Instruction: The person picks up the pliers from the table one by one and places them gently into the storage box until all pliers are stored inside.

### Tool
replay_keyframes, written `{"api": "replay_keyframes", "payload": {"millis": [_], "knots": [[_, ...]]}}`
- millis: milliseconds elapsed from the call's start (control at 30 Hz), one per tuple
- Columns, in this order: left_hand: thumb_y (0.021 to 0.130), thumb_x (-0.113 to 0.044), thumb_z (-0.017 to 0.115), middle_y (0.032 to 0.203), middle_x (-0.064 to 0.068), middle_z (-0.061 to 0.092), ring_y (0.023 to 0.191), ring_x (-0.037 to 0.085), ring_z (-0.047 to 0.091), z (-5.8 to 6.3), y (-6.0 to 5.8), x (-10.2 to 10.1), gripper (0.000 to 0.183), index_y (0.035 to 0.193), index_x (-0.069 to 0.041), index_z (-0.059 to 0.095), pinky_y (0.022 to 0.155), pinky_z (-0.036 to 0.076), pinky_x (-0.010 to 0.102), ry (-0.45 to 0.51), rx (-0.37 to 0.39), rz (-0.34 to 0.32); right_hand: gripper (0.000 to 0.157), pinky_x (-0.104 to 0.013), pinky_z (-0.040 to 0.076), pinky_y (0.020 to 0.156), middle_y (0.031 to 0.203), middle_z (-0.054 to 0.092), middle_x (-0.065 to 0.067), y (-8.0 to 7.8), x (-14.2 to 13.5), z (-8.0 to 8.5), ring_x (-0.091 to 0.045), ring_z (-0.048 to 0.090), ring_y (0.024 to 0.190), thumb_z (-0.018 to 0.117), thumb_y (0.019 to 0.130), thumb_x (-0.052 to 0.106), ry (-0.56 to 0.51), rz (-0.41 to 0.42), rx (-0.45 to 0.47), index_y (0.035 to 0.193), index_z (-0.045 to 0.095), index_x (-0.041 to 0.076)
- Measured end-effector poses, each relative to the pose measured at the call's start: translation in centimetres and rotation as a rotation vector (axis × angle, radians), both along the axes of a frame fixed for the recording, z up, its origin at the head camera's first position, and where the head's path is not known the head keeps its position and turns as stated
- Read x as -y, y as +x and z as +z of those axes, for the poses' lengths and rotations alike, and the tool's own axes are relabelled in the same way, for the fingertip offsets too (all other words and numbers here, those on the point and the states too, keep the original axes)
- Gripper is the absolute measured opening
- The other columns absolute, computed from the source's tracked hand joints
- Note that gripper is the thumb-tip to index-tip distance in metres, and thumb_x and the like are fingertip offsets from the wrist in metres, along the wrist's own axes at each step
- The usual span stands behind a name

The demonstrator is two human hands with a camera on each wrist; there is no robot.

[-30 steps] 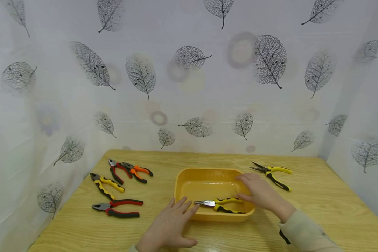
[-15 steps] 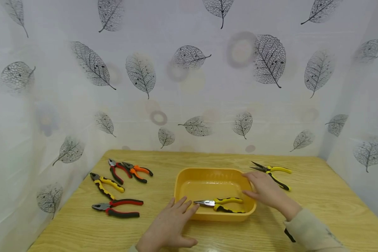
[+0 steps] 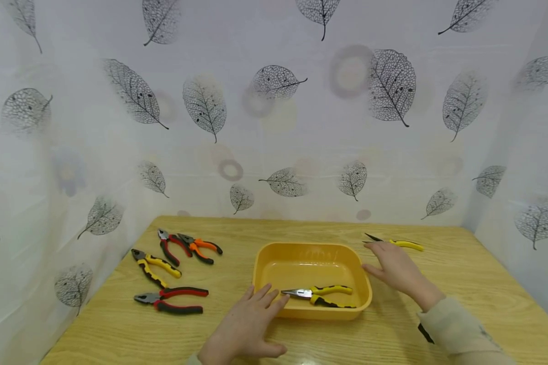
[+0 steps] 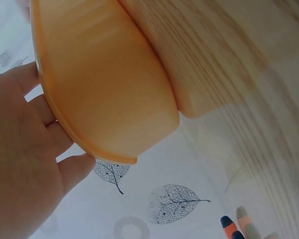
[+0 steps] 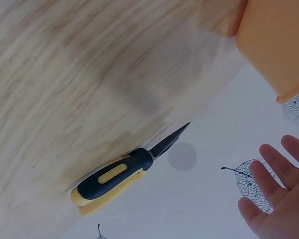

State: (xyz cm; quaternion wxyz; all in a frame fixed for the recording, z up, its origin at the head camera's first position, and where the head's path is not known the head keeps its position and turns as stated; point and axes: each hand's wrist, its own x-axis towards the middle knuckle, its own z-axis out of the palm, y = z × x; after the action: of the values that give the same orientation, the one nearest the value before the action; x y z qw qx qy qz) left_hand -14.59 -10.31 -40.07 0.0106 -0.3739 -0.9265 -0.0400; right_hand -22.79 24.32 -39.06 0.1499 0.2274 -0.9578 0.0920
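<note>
A yellow plastic box (image 3: 311,314) stands on the table, with yellow-and-black long-nose pliers (image 3: 319,292) lying inside it. My left hand (image 3: 246,324) rests its extended, spread fingers on the box's near-left rim; the left wrist view shows those fingertips touching the box wall (image 4: 104,74). To the right of the box, my right hand (image 3: 402,274) is raised with relaxed fingers and holds nothing. Behind it lie other long-nose pliers (image 3: 406,245), partly hidden by the hand in the head view. The right wrist view shows these pliers (image 5: 114,178) whole, apart from the fingers.
Several pliers lie at the table's left: red-and-black combination pliers (image 3: 178,307), yellow-and-black pliers (image 3: 143,263), a second red-and-black pair (image 3: 168,249) and an orange-and-black pair (image 3: 203,245). A leaf-patterned white curtain (image 3: 301,142) surrounds the table's back and sides.
My right hand has drawn back from the inside of the box, past its right rim, toward the pliers on the right. The left hand and the box have stayed put.
</note>
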Motion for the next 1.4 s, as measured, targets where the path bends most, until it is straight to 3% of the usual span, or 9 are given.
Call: {"api": "replay_keyframes", "payload": {"millis": [267,567,733,1000,1200,1400], "knots": [[0.074,-0.065,0.049,0.134,0.009,0.039,0.127,0.026,0.028,0.0,0.0,-0.1,0.081,0.137,-0.016,0.034,0.099,0.024,0.049,0.005,-0.013,-0.002,0.05,-0.053,0.039,0.08,0.106,0.055,-0.024,-0.8,-1.5,-0.4,-0.041,0.051,0.096,0.063,0.08,0.029,0.025,-0.079,0.004,0.113,0.053,-0.006],[0.074,-0.065,0.049,0.134,0.009,0.039,0.127,0.027,0.028,0.1,0.0,-0.1,0.081,0.137,-0.016,0.034,0.099,0.024,0.049,0.002,-0.019,-0.003,0.049,-0.055,0.038,0.08,0.106,0.054,-0.027,-0.7,-2.3,-0.8,-0.044,0.05,0.095,0.062,0.081,0.028,0.093,-0.164,0.077,0.112,0.052,-0.008],[0.074,-0.065,0.049,0.134,0.009,0.039,0.127,0.027,0.028,0.1,0.0,-0.1,0.082,0.137,-0.016,0.034,0.099,0.024,0.049,-0.001,-0.022,-0.003,0.05,-0.053,0.039,0.079,0.103,0.053,-0.03,-0.8,-2.7,-1.3,-0.044,0.051,0.092,0.061,0.081,0.026,0.099,-0.171,0.131,0.111,0.05,-0.011],[0.074,-0.065,0.049,0.135,0.008,0.039,0.127,0.027,0.027,0.0,-0.2,0.0,0.081,0.137,-0.016,0.033,0.099,0.024,0.049,0.006,0.008,-0.003,0.061,-0.057,0.033,0.084,0.11,0.047,-0.034,-1.1,-3.5,-2.4,-0.049,0.043,0.1,0.059,0.082,0.034,0.126,-0.193,0.311,0.115,0.045,-0.014],[0.074,-0.065,0.05,0.134,0.008,0.039,0.127,0.027,0.027,0.0,-0.2,0.0,0.081,0.137,-0.016,0.034,0.099,0.024,0.049,0.008,0.009,-0.002,0.067,-0.061,0.025,0.089,0.117,0.038,-0.04,-1.1,-3.6,-2.7,-0.053,0.035,0.108,0.059,0.081,0.038,0.113,-0.195,0.356,0.118,0.042,-0.017],[0.074,-0.064,0.051,0.134,0.008,0.04,0.126,0.027,0.028,0.0,-0.2,0.0,0.08,0.137,-0.016,0.034,0.099,0.024,0.05,0.012,0.012,-0.001,0.07,-0.059,0.026,0.09,0.121,0.027,-0.046,-0.8,-3.5,-2.9,-0.056,0.029,0.11,0.059,0.081,0.039,0.091,-0.195,0.399,0.117,0.041,-0.018]]}}
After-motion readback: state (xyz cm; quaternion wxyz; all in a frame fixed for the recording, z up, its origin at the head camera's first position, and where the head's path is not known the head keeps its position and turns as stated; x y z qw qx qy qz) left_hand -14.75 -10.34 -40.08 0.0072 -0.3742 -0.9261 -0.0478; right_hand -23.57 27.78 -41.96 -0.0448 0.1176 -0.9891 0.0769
